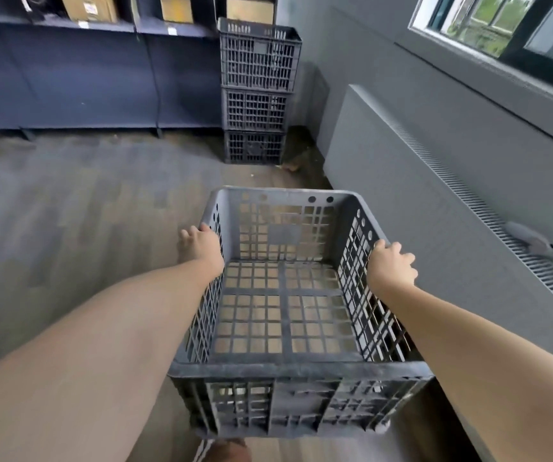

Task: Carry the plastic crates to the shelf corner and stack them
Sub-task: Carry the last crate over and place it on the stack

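A wood-look plank floor [68,211] fills the left and middle of the view from a head-worn camera, blurred throughout. On the right runs a grey wall with a long grey radiator cover [418,211] topped by a slotted grille; its near end is cut off by the frame. Dark blue metal shelving [85,78] lines the far wall, with only its lower levels in view. Close to the viewer, a dark grey square plastic lattice crate [285,365] is held off the floor between two bare forearms, well short of the shelf corner; the floor shows through its gridded base. In that corner, between the shelving and the grey wall, stands a stack of three matching dark grey plastic crates [257,91], the bottom one on the floor. A dark-framed window [501,25] at the upper right is cropped by the frame. Brown cardboard boxes [88,6] sit on the shelf with their tops cut off and their labels too blurred to read; small white tags [83,25] on the shelf edge are also unreadable. The left hand [200,245] has its grip closed on the crate's left rim, fingertips hidden behind the wall. The right hand [390,265] has its grip curled over the right rim. A small grey object [530,241] lies on the grille; what it is cannot be told.
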